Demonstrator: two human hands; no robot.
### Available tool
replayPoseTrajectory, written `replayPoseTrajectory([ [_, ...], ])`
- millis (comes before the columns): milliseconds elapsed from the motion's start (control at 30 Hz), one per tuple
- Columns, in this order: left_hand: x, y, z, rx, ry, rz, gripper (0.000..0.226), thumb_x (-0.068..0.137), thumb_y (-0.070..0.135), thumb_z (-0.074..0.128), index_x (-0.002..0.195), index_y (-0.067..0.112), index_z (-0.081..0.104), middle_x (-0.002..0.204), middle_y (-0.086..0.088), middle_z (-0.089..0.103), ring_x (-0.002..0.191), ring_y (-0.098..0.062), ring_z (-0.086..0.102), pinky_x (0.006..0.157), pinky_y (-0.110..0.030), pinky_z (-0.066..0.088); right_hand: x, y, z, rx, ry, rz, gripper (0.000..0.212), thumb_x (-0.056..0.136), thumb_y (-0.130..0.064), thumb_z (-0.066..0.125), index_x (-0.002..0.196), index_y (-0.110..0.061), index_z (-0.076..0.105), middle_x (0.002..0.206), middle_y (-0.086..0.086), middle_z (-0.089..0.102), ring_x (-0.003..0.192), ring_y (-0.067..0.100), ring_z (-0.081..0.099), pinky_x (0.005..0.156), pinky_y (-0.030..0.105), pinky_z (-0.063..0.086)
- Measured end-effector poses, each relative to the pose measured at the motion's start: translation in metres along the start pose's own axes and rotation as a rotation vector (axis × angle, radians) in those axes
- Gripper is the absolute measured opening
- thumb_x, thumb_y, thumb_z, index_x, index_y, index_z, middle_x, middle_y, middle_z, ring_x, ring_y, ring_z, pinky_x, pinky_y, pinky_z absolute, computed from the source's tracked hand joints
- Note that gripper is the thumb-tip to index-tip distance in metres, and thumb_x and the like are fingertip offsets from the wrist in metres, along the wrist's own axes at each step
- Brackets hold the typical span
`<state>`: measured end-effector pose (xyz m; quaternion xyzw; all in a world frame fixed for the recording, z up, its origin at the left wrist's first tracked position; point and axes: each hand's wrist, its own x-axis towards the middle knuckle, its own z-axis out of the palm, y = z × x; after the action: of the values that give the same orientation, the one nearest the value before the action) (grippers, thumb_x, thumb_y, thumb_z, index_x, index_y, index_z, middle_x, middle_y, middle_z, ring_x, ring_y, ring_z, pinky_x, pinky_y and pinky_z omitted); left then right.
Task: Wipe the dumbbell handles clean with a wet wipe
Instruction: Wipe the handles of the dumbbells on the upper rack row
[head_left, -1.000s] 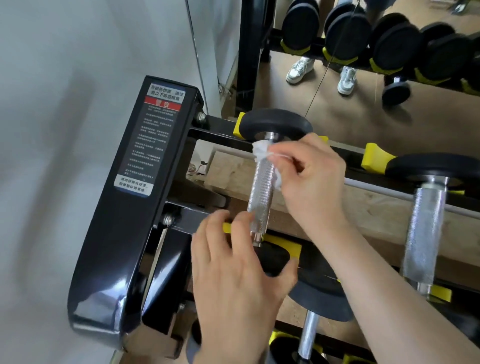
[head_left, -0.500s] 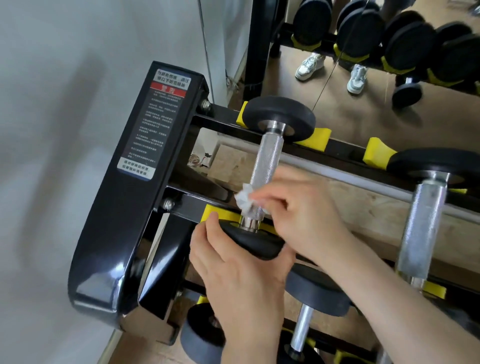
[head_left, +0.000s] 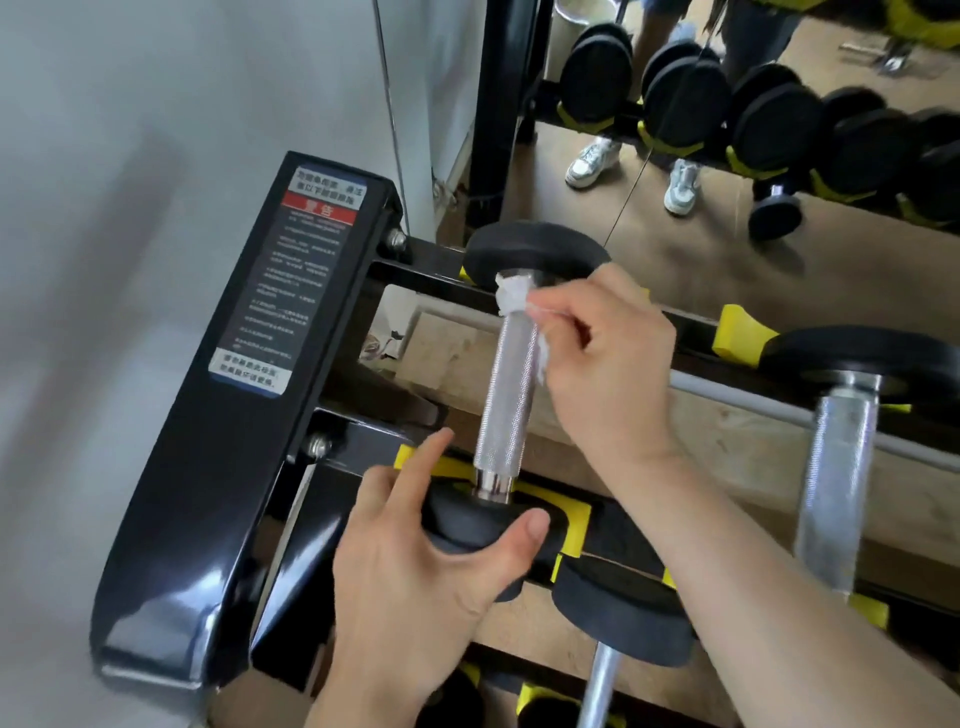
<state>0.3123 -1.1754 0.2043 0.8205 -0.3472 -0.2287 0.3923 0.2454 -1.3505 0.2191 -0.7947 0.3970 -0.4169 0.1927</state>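
A small dumbbell lies on the top shelf of the rack, its knurled silver handle (head_left: 506, 395) running away from me between two black end weights. My right hand (head_left: 605, 364) pinches a crumpled white wet wipe (head_left: 511, 293) against the far end of that handle, just below the far weight (head_left: 535, 252). My left hand (head_left: 415, 582) grips the near black weight (head_left: 478, 519), thumb on its right rim and fingers round the left side.
The black rack side plate (head_left: 244, 415) with a warning label stands at left, with yellow cradles (head_left: 737, 332) on the rails. A second dumbbell handle (head_left: 836, 467) lies to the right, another dumbbell (head_left: 623, 618) below. A wall mirror behind reflects dumbbells and a person's white shoes (head_left: 592, 158).
My right hand slid the wipe from the near end of the handle back up to the far end. My left hand kept its hold on the near weight.
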Motion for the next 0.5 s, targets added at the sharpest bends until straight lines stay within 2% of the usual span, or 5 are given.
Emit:
replayPoseTrajectory([
  [133,0.006,0.001,-0.007,0.150,-0.038,0.106,0.104,0.061,0.096,0.034,0.143,0.032,0.042,0.108,0.019,0.054,0.099,-0.008,0.057,0.080,-0.028,0.041,-0.042,-0.015,-0.008,0.138,-0.021,0.202,0.005,0.084,-0.013,0.069,0.084,-0.015,0.073,0.076,-0.007,0.065,0.070,0.003,0.059,0.067,0.013,0.044],
  [200,0.004,0.007,-0.006,0.306,0.017,0.170,0.100,0.072,0.090,0.029,0.142,0.020,0.044,0.111,0.004,0.057,0.100,-0.024,0.056,0.077,-0.035,0.036,-0.053,-0.021,-0.012,0.231,-0.076,0.323,0.005,0.084,-0.020,0.068,0.085,-0.021,0.073,0.075,-0.010,0.068,0.068,0.007,0.065,0.064,0.025,0.052],
  [267,-0.001,0.014,0.001,0.389,0.088,0.238,0.091,0.077,0.081,0.034,0.139,0.015,0.046,0.114,-0.007,0.054,0.099,-0.028,0.050,0.078,-0.036,0.034,-0.042,-0.017,-0.009,0.280,-0.019,0.439,0.004,0.085,-0.019,0.070,0.084,-0.021,0.073,0.071,-0.009,0.069,0.065,0.009,0.065,0.062,0.027,0.051],
  [400,-0.007,0.009,0.006,0.192,0.132,0.298,0.079,0.081,0.073,0.043,0.128,0.010,0.050,0.111,-0.007,0.056,0.100,-0.026,0.048,0.086,-0.030,0.037,-0.011,-0.010,0.007,0.322,0.134,0.606,0.008,0.087,-0.017,0.069,0.081,-0.022,0.072,0.068,-0.009,0.068,0.063,0.005,0.062,0.062,0.024,0.047],
  [500,-0.010,0.005,0.000,0.050,0.185,0.190,0.077,0.076,0.078,0.046,0.121,0.016,0.053,0.111,0.006,0.059,0.101,-0.024,0.059,0.082,-0.017,0.040,-0.042,-0.022,-0.002,0.308,-0.031,0.659,0.013,0.087,-0.022,0.069,0.078,-0.031,0.071,0.068,-0.012,0.069,0.062,0.005,0.064,0.066,0.036,0.055],
])
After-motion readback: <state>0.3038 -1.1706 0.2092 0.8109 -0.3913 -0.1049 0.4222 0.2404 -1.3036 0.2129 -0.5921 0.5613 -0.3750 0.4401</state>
